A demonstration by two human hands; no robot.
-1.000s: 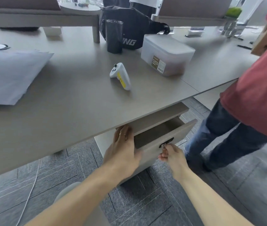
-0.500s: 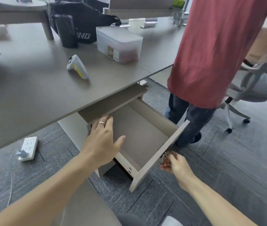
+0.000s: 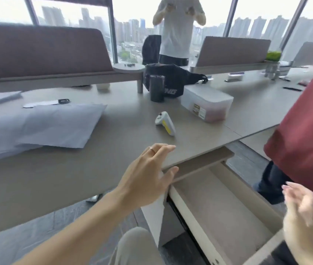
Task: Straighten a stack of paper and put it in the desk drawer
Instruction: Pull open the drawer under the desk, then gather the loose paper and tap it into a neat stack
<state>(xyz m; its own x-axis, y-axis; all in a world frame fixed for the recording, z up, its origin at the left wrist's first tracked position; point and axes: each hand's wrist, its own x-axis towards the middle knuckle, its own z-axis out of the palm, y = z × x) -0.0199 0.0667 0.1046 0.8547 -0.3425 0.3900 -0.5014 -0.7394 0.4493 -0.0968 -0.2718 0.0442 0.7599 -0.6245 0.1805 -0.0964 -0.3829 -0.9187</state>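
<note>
At frame edge, blurred right hand (image 3: 301,213).

Grey desk (image 3: 60,169) carries loose paper stack (image 3: 43,129), white controller (image 3: 165,123), lidded box (image 3: 207,104), black cup (image 3: 157,88).

From here I read only white letters "NG" on the black bag (image 3: 173,81) behind the dark cylinder (image 3: 157,88); the label on the clear storage box (image 3: 207,104) is too small for me to read
</note>
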